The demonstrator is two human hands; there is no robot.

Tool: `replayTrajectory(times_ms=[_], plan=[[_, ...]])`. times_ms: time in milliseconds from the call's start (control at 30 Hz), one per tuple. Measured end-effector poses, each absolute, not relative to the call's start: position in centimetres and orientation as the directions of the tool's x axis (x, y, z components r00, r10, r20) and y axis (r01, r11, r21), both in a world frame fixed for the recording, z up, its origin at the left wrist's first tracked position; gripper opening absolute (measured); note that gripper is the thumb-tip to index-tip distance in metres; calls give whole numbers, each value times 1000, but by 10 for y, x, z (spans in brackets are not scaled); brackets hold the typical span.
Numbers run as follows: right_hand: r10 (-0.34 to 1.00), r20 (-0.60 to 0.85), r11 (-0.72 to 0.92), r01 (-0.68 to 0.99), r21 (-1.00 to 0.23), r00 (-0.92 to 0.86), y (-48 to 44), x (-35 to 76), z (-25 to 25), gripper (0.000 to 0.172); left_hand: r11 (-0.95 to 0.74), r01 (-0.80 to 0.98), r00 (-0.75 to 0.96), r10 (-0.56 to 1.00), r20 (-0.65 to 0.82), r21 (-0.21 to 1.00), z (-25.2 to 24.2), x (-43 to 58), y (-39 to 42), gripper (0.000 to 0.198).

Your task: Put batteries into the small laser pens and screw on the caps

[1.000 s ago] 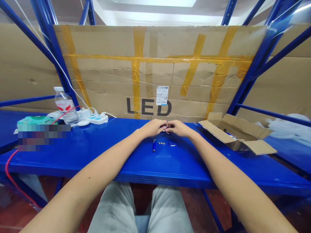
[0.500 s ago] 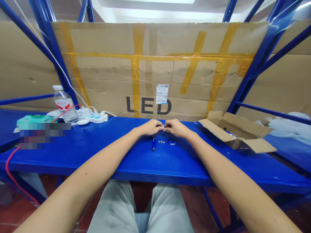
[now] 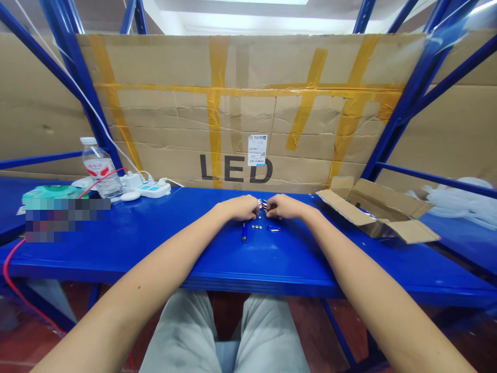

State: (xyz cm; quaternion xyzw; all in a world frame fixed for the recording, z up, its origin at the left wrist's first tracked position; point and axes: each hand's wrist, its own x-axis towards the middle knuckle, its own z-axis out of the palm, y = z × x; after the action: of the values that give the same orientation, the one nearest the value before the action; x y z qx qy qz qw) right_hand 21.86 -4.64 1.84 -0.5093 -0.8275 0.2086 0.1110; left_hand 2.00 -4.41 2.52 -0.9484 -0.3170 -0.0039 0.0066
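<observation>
My left hand (image 3: 247, 208) is closed, fingers curled down close to the table, with small shiny silver pieces (image 3: 263, 203) at its fingertips. Facing it, my right hand (image 3: 281, 207) is pinched at the other side of these pieces. What either hand grips is too small to make out. Just below my left hand lies a blue pen-sized tube (image 3: 244, 233) with a metal end. Several small silver button cells (image 3: 257, 227) lie in a row to its right. A blue carabiner (image 3: 274, 229) rests below my right hand.
An open cardboard box (image 3: 373, 207) stands on the blue table (image 3: 155, 248) at the right. A power strip (image 3: 153, 188), a plastic bottle (image 3: 101, 171) and a green packet (image 3: 54, 195) are at the left. A large cardboard panel (image 3: 174, 129) marked LED closes off the back.
My hands have dropped slightly and drawn a little apart, with silver pieces showing between them. A small silver piece now shows just below them. The whole view has shifted slightly.
</observation>
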Motion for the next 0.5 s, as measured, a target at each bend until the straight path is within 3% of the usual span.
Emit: replayTrajectory(times_ms=[133, 233, 367, 500], plan=[[874, -7, 432, 783, -447, -487, -44, 220, 15, 10, -748, 663, 749, 662, -26, 32, 26, 15, -43, 18], [872, 7, 424, 746, -514, -490, -42, 222, 14, 8, -705, 705, 705, 708, 26, 75, 23, 7, -41, 19], [859, -9, 385, 656, -649, -512, -43, 221, 13, 7, -664, 705, 645, 747, 161, 249, 17, 1, -33, 18], [845, 14, 389, 596, -703, -535, -44, 219, 15, 10, -648, 669, 651, 747, 133, 365, 11, 7, -28, 15]])
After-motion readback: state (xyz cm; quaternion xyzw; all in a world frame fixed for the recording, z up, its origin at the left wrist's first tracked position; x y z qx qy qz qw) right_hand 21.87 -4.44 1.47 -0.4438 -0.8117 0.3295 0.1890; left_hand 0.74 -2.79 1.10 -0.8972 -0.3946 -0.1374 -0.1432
